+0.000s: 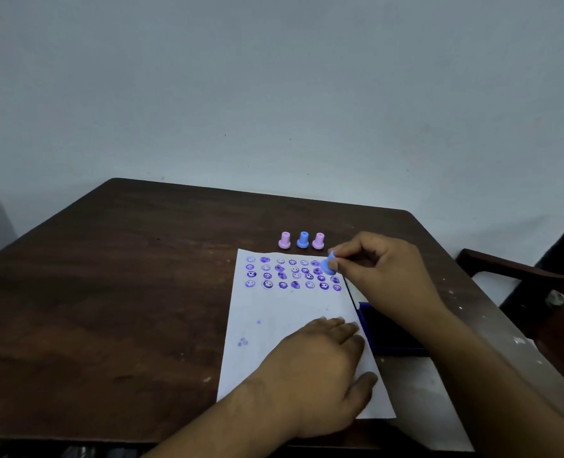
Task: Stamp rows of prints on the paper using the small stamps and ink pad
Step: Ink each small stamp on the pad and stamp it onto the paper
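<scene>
Left hand [320, 368] nearest the lens, fingers flat and spread, pinning the lower half of the paper [274, 325] to the surface [125, 292]. Right hand [383, 272] further out, grip pinched round a small blue stamp [328, 263], tilted, right at the far-right end of the stamped rows [294, 274]. Can't tell if touching the sheet or just above it. Looks like mid-row stamping, four rows in. Ink pad [389, 328] just beneath the right wrist, beside the paper's edge. Three spare stamps [302, 240] standing upright just beyond the grip, off to its left. Next move probably needs a straight-down press, then re-inking and starting a fresh row nearer the holding hand. Plenty of blank sheet left, so nowhere near done.
</scene>
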Demonstrator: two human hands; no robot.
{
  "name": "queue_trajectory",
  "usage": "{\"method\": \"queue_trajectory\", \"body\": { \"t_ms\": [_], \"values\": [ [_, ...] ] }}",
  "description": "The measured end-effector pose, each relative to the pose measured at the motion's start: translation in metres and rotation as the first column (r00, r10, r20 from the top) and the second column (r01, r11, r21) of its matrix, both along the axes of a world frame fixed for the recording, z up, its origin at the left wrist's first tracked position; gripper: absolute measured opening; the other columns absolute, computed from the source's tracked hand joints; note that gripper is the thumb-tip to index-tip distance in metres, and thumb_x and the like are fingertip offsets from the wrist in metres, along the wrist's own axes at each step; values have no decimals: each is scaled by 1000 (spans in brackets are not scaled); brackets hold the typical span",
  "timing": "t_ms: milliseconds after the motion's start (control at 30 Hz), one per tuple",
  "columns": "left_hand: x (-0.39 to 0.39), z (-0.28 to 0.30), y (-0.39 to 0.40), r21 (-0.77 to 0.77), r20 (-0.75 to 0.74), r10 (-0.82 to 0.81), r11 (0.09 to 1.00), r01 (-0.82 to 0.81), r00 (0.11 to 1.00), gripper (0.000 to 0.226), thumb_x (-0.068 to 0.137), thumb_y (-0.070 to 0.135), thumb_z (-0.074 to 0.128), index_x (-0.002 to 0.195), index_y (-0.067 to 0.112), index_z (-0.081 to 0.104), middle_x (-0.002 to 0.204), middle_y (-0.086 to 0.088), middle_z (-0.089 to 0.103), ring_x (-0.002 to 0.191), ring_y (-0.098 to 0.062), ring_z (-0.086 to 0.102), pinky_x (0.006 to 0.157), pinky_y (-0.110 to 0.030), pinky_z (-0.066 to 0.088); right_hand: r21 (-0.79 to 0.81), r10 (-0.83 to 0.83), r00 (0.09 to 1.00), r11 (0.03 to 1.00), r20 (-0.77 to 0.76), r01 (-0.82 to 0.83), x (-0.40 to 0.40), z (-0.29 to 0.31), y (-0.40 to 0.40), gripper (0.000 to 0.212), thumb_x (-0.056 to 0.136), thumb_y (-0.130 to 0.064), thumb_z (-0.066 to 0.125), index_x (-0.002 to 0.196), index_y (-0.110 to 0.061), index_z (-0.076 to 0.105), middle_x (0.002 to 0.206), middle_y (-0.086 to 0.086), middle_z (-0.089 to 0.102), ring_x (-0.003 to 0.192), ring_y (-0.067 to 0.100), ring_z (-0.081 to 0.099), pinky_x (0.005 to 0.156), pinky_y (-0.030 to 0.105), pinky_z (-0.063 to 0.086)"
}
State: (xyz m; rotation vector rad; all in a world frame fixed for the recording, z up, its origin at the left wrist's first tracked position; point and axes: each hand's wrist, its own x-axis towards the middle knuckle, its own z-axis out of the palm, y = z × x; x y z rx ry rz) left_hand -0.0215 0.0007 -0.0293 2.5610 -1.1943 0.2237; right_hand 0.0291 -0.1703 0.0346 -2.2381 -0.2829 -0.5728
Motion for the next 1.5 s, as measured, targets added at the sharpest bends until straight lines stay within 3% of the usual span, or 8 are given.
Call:
{"method": "queue_trajectory", "body": {
  "t_ms": [167, 267, 333, 433, 533, 733, 1033, 1500],
  "values": [
    [-13, -1, 38, 34, -28, 55, 998, -54, 998, 66, 102, 58, 37, 154, 20, 47, 166, 1, 37, 153, -18, 33, 122, -25, 2, 41, 57, 996, 998, -63, -54, 16, -3, 29, 13, 79, -18, 89, 81, -27, 79, 81, -18, 78, 77, -1, 74, 70, 17, 56],
    [-24, -3, 68, 125, 24, 108, 986, -110, 994, 59, 94, 62, 47, 136, 26, 68, 149, 8, 59, 135, -15, 58, 117, -37, 40, 60, 86, 989, 995, -122, -79, 23, -11, 50, 12, 80, -14, 88, 82, -22, 80, 80, -12, 80, 75, 1, 75, 76, 24, 59],
    [-27, -4, 86, 117, 10, 144, 983, -144, 990, 56, 93, 63, 49, 131, 29, 72, 145, 11, 63, 131, -13, 62, 110, -40, 49, 52, 97, 983, 995, -155, -90, 26, -18, 62, 9, 81, -14, 87, 83, -18, 80, 80, -10, 80, 76, 2, 75, 91, 36, 58],
    [-24, -2, 114, 64, -87, 219, 975, -214, 972, 61, 98, 62, 35, 145, 33, 59, 158, 16, 47, 145, -7, 45, 123, -35, 28, 26, 129, 973, 992, -189, -127, 31, -28, 76, 7, 83, -14, 85, 84, -15, 78, 80, -8, 80, 84, -1, 74, 110, 38, 44],
    [-9, 3, 135, 41, -102, 313, 950, -310, 944, 72, 96, 67, 17, 155, 36, 43, 166, 21, 30, 153, -1, 26, 125, -23, 7, 1, 140, 970, 990, -198, -143, 35, -36, 85, 8, 83, -13, 85, 84, -13, 78, 82, -8, 80, 82, -7, 71, 79, 6, 45],
    [47, 23, 157, 145, -43, 371, 921, -361, 928, 64, 102, 59, 37, 161, 34, 32, 169, 15, 26, 154, -5, 23, 126, -30, 17, -9, 142, 965, 989, -219, -148, 40, -49, 95, 10, 82, -12, 86, 81, -16, 77, 82, -8, 79, 76, 3, 74, 75, 21, 58],
    [114, 22, 154, 228, -127, 325, 929, -291, 937, 75, 98, 64, 47, 163, 32, 26, 172, 14, 18, 158, -11, 12, 128, -40, 13, -116, 137, 970, 980, -202, -162, 43, -60, 97, 9, 82, -19, 86, 83, -23, 78, 76, -19, 76, 73, -7, 70, 67, 8, 49],
    [118, -1, 157, 212, -196, 291, 945, -249, 937, 80, 94, 75, 42, 162, 38, 25, 170, 22, 16, 158, -6, 6, 129, -45, 6, -162, 140, 982, 974, -126, -160, 42, -71, 100, 9, 84, -23, 82, 84, -29, 76, 87, -16, 77, 88, -2, 69, 77, 9, 50]
  ]
}}
